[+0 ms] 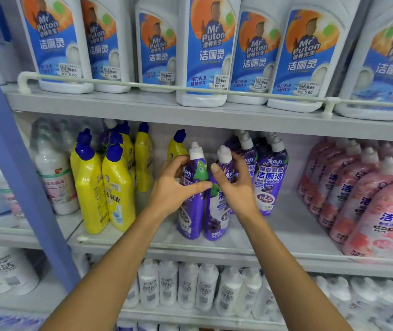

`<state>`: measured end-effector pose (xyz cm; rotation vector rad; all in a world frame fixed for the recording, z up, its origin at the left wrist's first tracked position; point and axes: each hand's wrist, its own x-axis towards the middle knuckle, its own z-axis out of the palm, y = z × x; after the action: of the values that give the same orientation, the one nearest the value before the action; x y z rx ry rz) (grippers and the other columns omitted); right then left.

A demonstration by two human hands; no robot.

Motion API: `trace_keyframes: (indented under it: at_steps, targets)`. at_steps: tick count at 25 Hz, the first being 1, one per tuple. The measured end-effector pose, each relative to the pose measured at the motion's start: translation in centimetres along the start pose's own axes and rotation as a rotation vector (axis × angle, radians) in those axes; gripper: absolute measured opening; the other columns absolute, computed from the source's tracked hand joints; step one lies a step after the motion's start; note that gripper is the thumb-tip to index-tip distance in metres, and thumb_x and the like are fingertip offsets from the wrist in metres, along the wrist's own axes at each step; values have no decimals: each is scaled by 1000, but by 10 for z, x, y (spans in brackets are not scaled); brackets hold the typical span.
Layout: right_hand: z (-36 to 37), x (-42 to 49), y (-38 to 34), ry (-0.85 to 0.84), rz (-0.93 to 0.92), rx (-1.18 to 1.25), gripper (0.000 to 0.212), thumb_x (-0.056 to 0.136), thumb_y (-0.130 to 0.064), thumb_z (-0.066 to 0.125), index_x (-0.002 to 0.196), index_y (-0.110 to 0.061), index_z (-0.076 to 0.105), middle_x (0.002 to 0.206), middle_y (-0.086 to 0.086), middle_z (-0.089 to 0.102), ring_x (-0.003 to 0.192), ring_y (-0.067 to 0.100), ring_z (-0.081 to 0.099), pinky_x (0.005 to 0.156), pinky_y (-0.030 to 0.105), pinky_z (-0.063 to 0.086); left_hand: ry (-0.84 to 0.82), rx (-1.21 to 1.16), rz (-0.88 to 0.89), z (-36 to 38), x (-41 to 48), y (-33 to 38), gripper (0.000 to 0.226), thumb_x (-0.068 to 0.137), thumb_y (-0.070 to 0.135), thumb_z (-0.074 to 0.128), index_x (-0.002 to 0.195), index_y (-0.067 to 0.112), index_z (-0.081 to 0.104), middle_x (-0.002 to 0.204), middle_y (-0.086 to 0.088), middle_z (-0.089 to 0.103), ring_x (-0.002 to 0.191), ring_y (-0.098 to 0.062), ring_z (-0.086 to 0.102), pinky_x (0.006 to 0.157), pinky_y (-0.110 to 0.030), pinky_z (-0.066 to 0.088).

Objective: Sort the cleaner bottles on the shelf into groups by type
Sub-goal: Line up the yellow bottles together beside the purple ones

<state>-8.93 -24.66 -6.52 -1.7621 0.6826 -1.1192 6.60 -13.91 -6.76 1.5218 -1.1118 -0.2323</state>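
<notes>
On the middle shelf (274, 240) two purple cleaner bottles with white caps stand side by side near the front. My left hand (176, 187) grips the left purple bottle (190, 218) around its upper body. My right hand (233, 185) grips the right purple bottle (217, 223) just below its neck. More purple bottles (270, 177) stand behind to the right. Yellow bottles with blue caps (116, 187) are grouped to the left, and one yellow bottle (177, 146) stands behind my left hand. Pink bottles (369, 206) fill the right end.
Large white bottles with blue labels (209, 51) line the top shelf behind a rail (143, 86). White bottles (186, 285) crowd the lower shelf. A blue upright post (18, 177) divides off the left bay, where white bottles with pink labels (57, 182) stand.
</notes>
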Motion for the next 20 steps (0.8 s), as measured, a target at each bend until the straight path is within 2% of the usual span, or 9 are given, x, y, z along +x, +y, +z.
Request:
trace_keyframes:
  at_steps: [2,5,7,9,11,14,15,18,20]
  targets:
    - [-6,-16,24,-92,82,47,86,83,-64,77,154,-41,34,150,-19,52,136,-6,49,115,25,43,-202,-88,-53,-8,-6,-13,98,67,41,94,148,49,39,140,11,58,121,-9,63,97,-37,59]
    - [-8,-30,48,-118,70,104,81,87,-35,83,154,-27,38,138,-6,66,127,13,64,111,47,51,-311,-134,-71,-10,-15,-25,113,76,24,90,157,52,17,146,16,53,126,-4,59,95,-28,57]
    - [-5,-31,49,-52,59,111,81,83,-25,87,150,-24,42,129,-4,71,116,13,70,105,46,56,-226,-128,-122,-3,-20,-25,107,76,25,89,157,45,23,135,16,58,117,-1,61,81,-17,57]
    - [-7,-30,47,32,39,42,84,75,-35,93,142,-32,43,124,-8,72,111,8,71,100,38,58,-137,-73,-148,7,-23,-23,95,72,28,91,150,37,38,120,20,63,104,3,64,69,-11,54]
    - [-14,-31,47,92,21,-23,86,71,-40,94,137,-39,39,126,-10,70,110,4,70,98,30,58,-88,-25,-149,17,-25,-22,86,69,31,94,139,38,45,111,25,64,100,4,65,69,-11,52]
    - [-31,-37,63,150,-26,-133,94,75,-34,93,151,-28,36,134,-11,62,118,-3,63,95,15,52,4,23,-119,44,-27,-20,84,65,35,96,134,36,48,110,22,68,93,10,65,73,-14,57]
    - [-39,-39,68,158,-26,-161,91,78,-29,91,151,-26,38,132,-12,61,117,-4,63,93,15,54,45,41,-96,55,-26,-19,85,64,37,96,134,33,48,112,18,70,93,8,66,75,-15,57]
    - [-68,-36,89,197,21,-260,63,81,-30,88,134,-33,53,122,-6,69,106,7,69,87,36,63,110,74,-51,91,-20,-18,90,62,43,95,137,29,46,121,9,71,99,-8,69,71,-10,50]
    - [-86,-29,93,181,42,-308,54,82,-29,88,124,-34,54,116,-2,72,98,6,70,84,30,62,104,80,-37,110,-16,-20,94,62,44,95,139,31,43,126,7,68,105,-12,67,75,-15,53]
